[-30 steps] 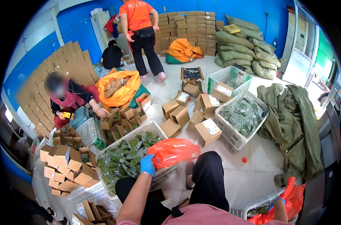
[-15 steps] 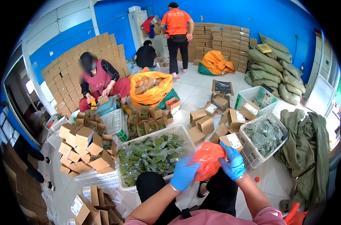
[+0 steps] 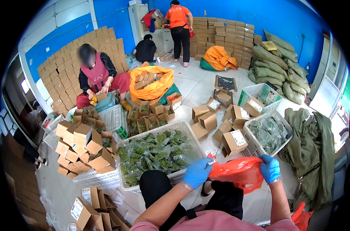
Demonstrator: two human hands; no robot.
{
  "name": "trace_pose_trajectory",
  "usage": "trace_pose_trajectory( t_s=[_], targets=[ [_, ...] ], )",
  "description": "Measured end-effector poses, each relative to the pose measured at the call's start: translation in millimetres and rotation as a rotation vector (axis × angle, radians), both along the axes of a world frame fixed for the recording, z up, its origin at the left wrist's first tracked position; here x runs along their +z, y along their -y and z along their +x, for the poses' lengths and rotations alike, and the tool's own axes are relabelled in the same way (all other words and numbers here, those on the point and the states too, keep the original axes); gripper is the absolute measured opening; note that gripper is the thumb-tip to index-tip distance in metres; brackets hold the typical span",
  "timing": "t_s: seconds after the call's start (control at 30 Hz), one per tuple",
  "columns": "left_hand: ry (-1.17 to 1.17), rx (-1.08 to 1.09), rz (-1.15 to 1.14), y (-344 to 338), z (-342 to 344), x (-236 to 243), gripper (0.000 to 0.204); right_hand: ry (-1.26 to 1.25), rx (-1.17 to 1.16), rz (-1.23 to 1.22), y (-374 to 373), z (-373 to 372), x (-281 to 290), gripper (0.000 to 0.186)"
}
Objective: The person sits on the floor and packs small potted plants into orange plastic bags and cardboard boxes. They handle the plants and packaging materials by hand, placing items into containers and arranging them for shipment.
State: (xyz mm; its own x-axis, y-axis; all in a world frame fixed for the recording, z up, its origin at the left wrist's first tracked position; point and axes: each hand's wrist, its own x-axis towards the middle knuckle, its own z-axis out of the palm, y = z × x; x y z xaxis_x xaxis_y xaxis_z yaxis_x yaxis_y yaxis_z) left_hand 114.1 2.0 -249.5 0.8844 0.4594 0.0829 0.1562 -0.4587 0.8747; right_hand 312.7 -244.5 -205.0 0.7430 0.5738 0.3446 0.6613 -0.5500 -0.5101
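A thin red plastic bag [image 3: 236, 171] is stretched between my hands, above my knees. My left hand [image 3: 197, 172], in a blue glove, pinches its left end, where a small red tuft sticks up past the fingers. At the other end my right hand [image 3: 270, 168], gloved too, grips the bag's upper corner, and the film sags between them. Just left of my left hand is a white plastic crate [image 3: 197, 141] filled with green leafy plants [image 3: 159, 154] in clear bags.
Open cardboard boxes [image 3: 233, 141] stand beyond the bag, next to a second crate [image 3: 255, 144] of bagged greens. More boxes [image 3: 82, 146] pile up at left. A seated person [image 3: 100, 77] handles a box; two others are at the back. Green cloth [image 3: 307, 150] lies at right.
The bunched red bag is now spread wide; my right hand has moved right with its end. My left hand has shifted slightly right and up. The view has tilted a little.
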Motion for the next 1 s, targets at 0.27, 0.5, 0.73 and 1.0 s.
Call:
trace_pose_trajectory(
  t_s=[0.27, 0.5, 0.73, 1.0],
  targets=[
    [0.283, 0.11, -0.196, -8.4, 2.4, -19.7, 0.041, -0.134, -0.117, 0.018, 12.1, -1.3, -10.1, 0.011],
    [-0.039, 0.28, -0.181, -64.6, -31.7, -73.6, 0.042, -0.066, -0.027, 0.008, -29.9, -0.9, -29.6, 0.011],
    [-0.047, 0.199, -0.335, -68.3, -58.1, -44.9, 0.039, 0.242, 0.223, -0.152, -93.8, -9.0, -64.0, 0.032],
    [0.194, 0.129, -0.1, -47.2, -142.7, 12.0, 0.039, 0.105, 0.121, -0.232, -143.9, -43.0, -82.4, 0.027]
  ],
)
